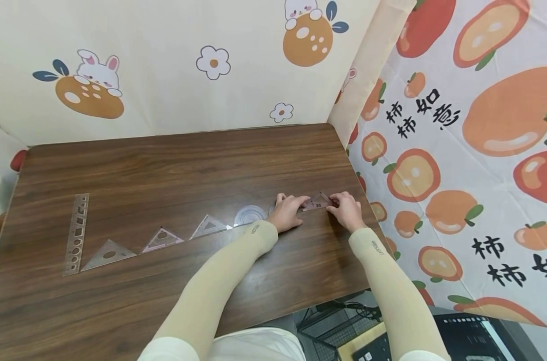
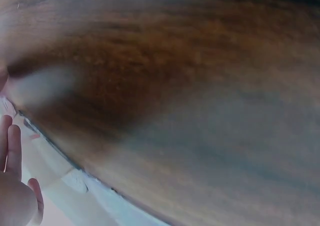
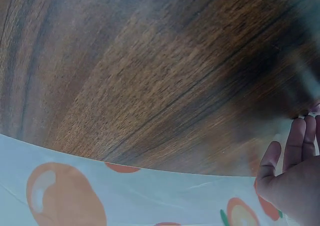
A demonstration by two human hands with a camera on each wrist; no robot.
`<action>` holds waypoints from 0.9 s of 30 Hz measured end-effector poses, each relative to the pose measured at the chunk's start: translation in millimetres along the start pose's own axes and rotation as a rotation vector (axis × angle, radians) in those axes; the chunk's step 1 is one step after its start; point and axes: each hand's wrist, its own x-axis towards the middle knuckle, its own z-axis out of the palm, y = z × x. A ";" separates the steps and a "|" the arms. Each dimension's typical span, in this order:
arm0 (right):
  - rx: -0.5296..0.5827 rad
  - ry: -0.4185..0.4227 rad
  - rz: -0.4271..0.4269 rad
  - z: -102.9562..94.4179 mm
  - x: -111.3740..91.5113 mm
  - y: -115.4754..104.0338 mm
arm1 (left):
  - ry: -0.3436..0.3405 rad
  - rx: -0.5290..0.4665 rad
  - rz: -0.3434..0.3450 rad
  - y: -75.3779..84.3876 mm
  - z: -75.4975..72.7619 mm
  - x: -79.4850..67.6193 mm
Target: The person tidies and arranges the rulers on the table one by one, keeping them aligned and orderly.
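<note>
A small clear set square [image 1: 317, 202] with a pinkish tint lies near the table's right side, between both hands. My left hand [image 1: 288, 212] pinches its left corner, while my right hand [image 1: 347, 210] has thumb and fingers on its right corner. In the left wrist view, part of the left hand [image 2: 17, 198] shows at the lower left edge. The right wrist view catches the right hand [image 3: 295, 186] at the right edge; the set square cannot be made out in either. Just left of the left hand is a round clear protractor [image 1: 249, 215], with another clear piece partly hidden beside it.
Leftward along the dark wooden table [image 1: 187, 170] run a clear set square [image 1: 207, 228], a pinkish set square [image 1: 162, 244], a larger set square [image 1: 100, 259] and an upright stencil ruler [image 1: 76, 235]. A fruit-patterned cloth [image 1: 440, 165] hangs beyond the right edge.
</note>
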 end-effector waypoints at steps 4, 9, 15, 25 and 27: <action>-0.004 0.022 -0.041 -5.5 5.4 8.2 | 0.035 0.006 -0.011 4.0 1.0 5.1; -0.018 0.029 -0.088 -14.9 11.3 16.3 | 0.096 0.016 -0.031 5.8 2.2 12.5; -0.037 0.011 -0.124 -23.3 18.3 22.6 | 0.159 0.008 -0.080 8.2 -3.0 15.8; 0.043 0.062 -0.198 -35.8 27.0 4.2 | 0.287 0.023 -0.192 -11.0 -28.5 -3.4; 0.078 0.072 -0.211 -38.2 27.0 -6.4 | 0.304 0.031 -0.214 -18.4 -37.5 -11.9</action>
